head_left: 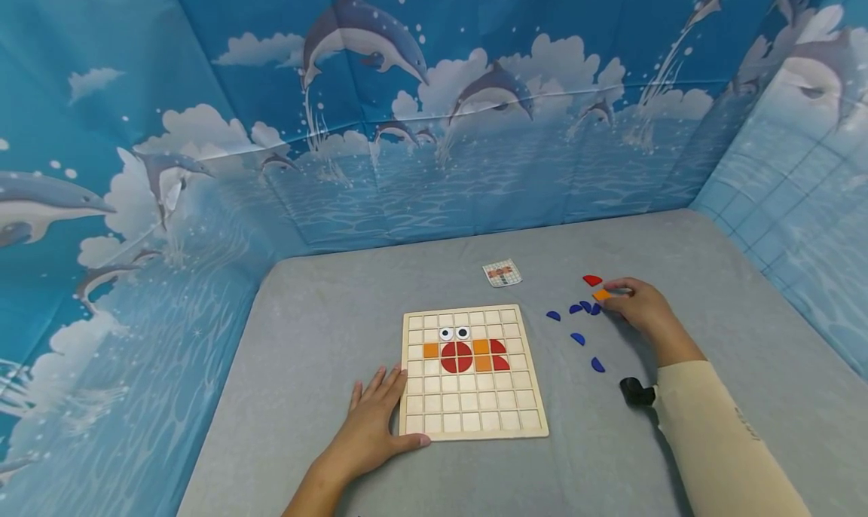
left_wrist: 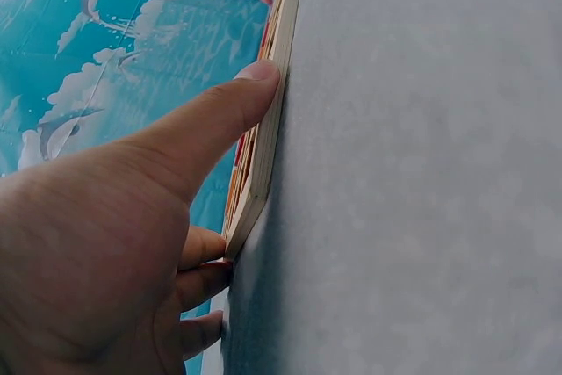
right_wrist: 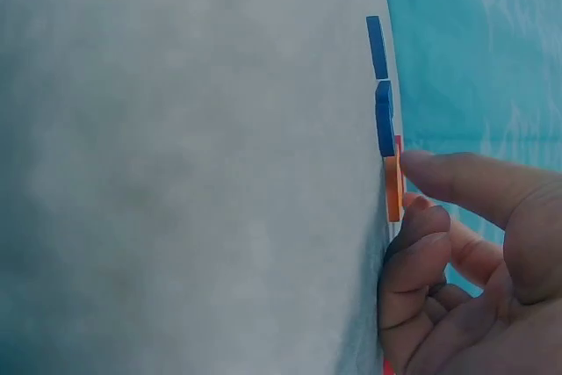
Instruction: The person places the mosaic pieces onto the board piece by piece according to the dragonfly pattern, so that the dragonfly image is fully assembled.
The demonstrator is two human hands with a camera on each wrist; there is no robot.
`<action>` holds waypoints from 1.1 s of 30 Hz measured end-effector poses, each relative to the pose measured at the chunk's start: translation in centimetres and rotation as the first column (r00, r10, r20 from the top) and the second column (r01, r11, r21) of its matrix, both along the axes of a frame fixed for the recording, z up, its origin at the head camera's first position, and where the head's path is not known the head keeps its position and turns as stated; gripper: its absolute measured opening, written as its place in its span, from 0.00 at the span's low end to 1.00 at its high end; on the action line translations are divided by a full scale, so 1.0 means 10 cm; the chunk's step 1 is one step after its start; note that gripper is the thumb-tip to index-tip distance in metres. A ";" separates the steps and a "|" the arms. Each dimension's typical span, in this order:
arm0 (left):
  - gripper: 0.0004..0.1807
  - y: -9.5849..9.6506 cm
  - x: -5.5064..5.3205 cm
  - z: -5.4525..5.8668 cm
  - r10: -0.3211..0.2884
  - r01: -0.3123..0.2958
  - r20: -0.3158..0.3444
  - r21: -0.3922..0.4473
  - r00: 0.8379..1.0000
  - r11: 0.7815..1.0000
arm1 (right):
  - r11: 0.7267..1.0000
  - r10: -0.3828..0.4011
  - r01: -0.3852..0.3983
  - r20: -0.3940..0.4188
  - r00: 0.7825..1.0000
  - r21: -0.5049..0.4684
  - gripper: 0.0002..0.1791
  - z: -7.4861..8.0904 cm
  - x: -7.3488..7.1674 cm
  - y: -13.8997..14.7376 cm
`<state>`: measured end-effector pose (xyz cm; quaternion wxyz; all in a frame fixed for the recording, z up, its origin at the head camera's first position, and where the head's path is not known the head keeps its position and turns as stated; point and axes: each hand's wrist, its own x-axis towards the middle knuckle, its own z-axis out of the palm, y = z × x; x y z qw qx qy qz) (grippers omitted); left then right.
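Note:
A wooden grid board lies flat on the grey table. On it sit red quarter-circle tiles, orange square tiles and two white eye tiles. My left hand rests at the board's lower left corner, fingers along the left edge and thumb against the near edge. To the board's right, my right hand has thumb and forefinger about a loose orange square tile, pinching it at the table. In the right wrist view the orange tile stands out beside the thumb tip.
Several blue half-round tiles lie scattered right of the board. A red tile lies just beyond the orange one. Behind the board is a small pattern card. A dolphin-print curtain surrounds the table.

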<state>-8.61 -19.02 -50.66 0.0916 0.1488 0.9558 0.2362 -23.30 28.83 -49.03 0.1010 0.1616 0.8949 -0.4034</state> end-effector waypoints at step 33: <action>0.62 0.01 0.00 0.01 -0.004 0.004 -0.002 0.013 1.000 1.000 | 0.997 0.059 -0.061 -0.052 0.997 -0.045 0.26 0.04 0.11 -0.05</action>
